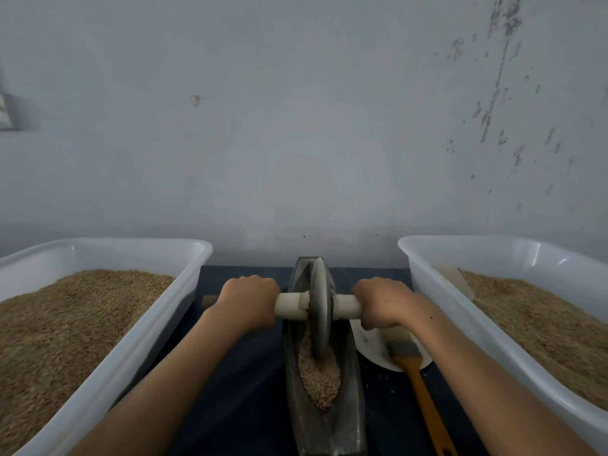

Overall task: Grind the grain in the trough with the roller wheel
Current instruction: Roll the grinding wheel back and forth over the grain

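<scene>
The head camera looks down at a dark table. In the middle lies a long, dark trough (324, 419), shaped like a little boat. A pile of grain (318, 378) sits in its groove, toward the near end. A round roller wheel (319, 311) stands upright in the groove, and its bottom edge presses into the far side of the pile.

A pale handle (291, 306) sticks out from each side of the wheel. The left hand (248, 299) is wrapped tight around the left end. The right hand (383, 302) is wrapped tight around the right end. One hand on each side likely keeps the wheel straight, so it does not tip over while it rolls.

A big white tub (184, 291) of grain stands on the left, and another white tub (427, 291) stands on the right. They are close by, probably so grain is easy to reach. A brush (413, 363) with an orange handle rests on a white plate (371, 347) just right of the trough, maybe for sweeping up bits.

Some things are hard to see. The wheel hides the far part of the groove. The fingers curl under the handle, out of sight. The right arm covers part of the plate. Both tubs and the end of the brush are cut off at the picture's edges.
</scene>
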`<state>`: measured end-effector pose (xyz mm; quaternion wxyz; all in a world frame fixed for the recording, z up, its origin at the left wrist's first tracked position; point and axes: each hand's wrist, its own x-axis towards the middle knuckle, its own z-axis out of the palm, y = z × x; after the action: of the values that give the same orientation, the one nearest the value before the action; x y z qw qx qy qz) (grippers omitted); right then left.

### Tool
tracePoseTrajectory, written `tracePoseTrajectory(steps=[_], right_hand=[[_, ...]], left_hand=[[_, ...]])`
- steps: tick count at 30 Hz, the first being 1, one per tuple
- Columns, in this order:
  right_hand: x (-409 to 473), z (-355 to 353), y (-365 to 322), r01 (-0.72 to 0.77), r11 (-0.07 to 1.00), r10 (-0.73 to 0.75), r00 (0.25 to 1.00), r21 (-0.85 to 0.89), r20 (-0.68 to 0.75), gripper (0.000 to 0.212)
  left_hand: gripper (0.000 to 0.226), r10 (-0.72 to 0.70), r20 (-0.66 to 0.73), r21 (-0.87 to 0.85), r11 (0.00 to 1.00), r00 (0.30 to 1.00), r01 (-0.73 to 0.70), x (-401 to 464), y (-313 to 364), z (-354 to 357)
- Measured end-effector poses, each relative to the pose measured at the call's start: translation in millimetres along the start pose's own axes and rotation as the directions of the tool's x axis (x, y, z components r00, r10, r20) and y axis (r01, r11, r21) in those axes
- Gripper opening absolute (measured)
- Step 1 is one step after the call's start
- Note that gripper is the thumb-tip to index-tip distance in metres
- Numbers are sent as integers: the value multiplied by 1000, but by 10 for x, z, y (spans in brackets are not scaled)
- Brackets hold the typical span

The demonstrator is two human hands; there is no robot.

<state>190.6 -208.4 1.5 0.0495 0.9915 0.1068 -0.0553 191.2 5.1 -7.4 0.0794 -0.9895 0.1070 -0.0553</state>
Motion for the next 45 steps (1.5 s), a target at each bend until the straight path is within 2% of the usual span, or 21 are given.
tracePoseTrajectory(steps=[2,4,7,10,12,14,16,19,22,24,27,30,34,37,40,45], right_hand=[[-43,-52,7,1,998,-9,991,62,133,35],[-66,-76,2,-16,993,-10,976,118,217,34],[-45,-50,-1,-25,992,0,979,124,203,30],[16,-10,0,-28,998,23,997,61,78,30],[54,35,-6,-25,1000,25,997,-3,-75,26],[88,89,-20,-29,1000,27,970,-6,-240,21],[93,114,-26,-24,999,30,952,23,-304,19],[57,69,-7,-4,1000,3,982,-6,-189,26],[-11,-20,5,17,1000,-17,1000,4,13,32],[-39,-52,5,10,998,-18,992,57,128,29],[-63,-62,-9,6,996,-24,979,88,201,25],[-41,-42,-16,-18,997,10,993,72,120,33],[47,50,-34,-46,999,46,988,8,-148,29],[80,97,-40,-46,999,47,959,10,-279,24],[56,70,-21,-27,1000,25,982,-10,-186,25],[-61,-67,-17,-15,999,9,992,43,123,34]], left_hand=[[44,15,133,-43,999,991,-10,-24,-13,-41],[45,28,207,-73,997,978,-14,-45,-23,-56],[44,12,173,-51,999,985,-4,-44,-5,-53],[36,-23,7,5,1000,1000,23,-21,25,-5],[29,-42,-126,4,999,991,43,-8,42,53],[24,-61,-229,-25,998,972,57,-7,52,97],[23,-67,-272,-34,998,960,60,-8,59,111],[28,-32,-192,11,999,981,35,0,42,72],[39,2,16,3,1000,1000,-2,-15,11,-11],[46,20,153,-47,999,988,-13,-43,-8,-50],[46,23,194,-51,999,981,-13,-66,-1,-65],[41,-14,76,-10,1000,997,15,-45,31,-38],[27,-59,-169,5,998,984,60,-2,59,59],[22,-62,-257,-14,998,964,61,-4,66,92],[27,-42,-189,19,999,981,47,1,49,69],[45,5,125,-15,1000,992,-3,-26,-2,-52]])
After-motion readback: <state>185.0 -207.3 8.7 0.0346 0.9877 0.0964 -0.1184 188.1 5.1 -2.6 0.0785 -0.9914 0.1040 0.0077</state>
